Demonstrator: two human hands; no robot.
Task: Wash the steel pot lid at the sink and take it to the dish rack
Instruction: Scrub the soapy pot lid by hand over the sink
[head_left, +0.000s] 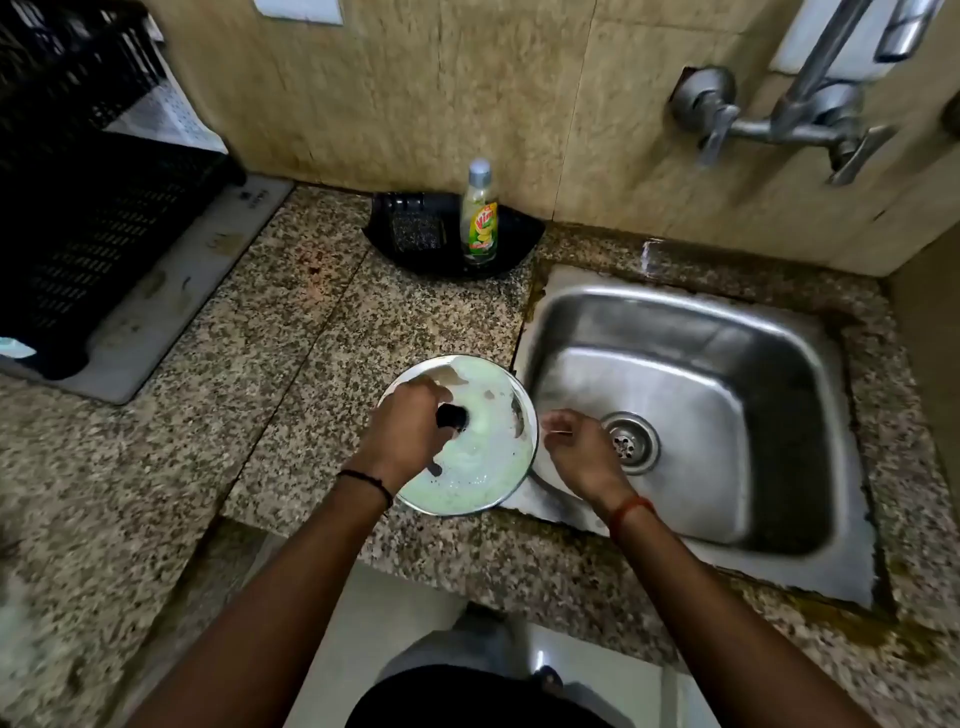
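The steel lid (483, 452) is sitting near the middle of the frame, over the speckled stone table (270, 322) right at the left edge of the sink (691, 415), and it is coated in pale green foam with a few bare steel patches showing near its upper rim. The left hand (410, 426) is reaching over the lid from below, its fingers curling around the black knob (451, 415) at the lid's centre and gripping it. A dark thread is circling that wrist. The right hand (576, 447) is hovering just to the right of the lid, over the sink basin beside the drain (626, 441), with the fingers loosely bent and holding nothing I can make out; an orange thread is showing on that wrist. The two hands are staying apart, with the lid's right rim between them.

Toward the upper middle, a dish soap bottle (480, 218) is standing upright in a black corner tray (452, 249) against the tiled wall, with a dark scrubber (415, 234) lying beside it in the same tray. A metal tap (795, 114) is sticking out of the wall at the upper right. At the upper left, a black dish rack (88, 223) is resting on a pale mat (171, 291), well apart from the lid.
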